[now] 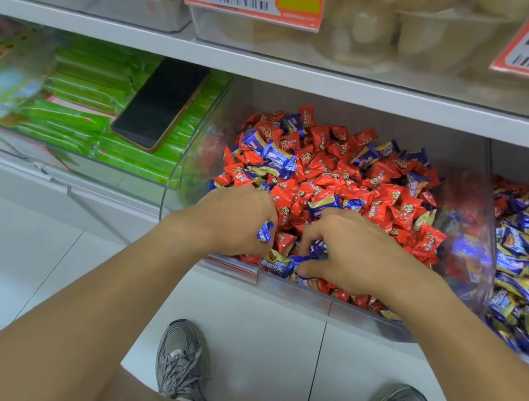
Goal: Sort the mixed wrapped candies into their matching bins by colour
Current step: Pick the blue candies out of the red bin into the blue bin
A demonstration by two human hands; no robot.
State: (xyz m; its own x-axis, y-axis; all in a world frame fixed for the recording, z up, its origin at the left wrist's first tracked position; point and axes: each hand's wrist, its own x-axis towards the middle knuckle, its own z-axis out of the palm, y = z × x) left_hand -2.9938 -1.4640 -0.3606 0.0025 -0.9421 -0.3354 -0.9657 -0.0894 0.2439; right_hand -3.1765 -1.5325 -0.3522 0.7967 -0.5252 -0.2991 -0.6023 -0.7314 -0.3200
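Down in the clear middle bin (470,205) of mostly red candies (327,168), left hand (235,220) and right hand (348,251) both curled round small blue candies (265,230), light, crinkly, slippery, probably best pinched by the twisted wrapper ends.

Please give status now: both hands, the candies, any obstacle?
Left hand grips blue candies; right hand grips more blue ones. Both in the mostly red middle bin, many blue left. Nothing blocks.

L grip (235,220) & R grip (345,251) both curled.
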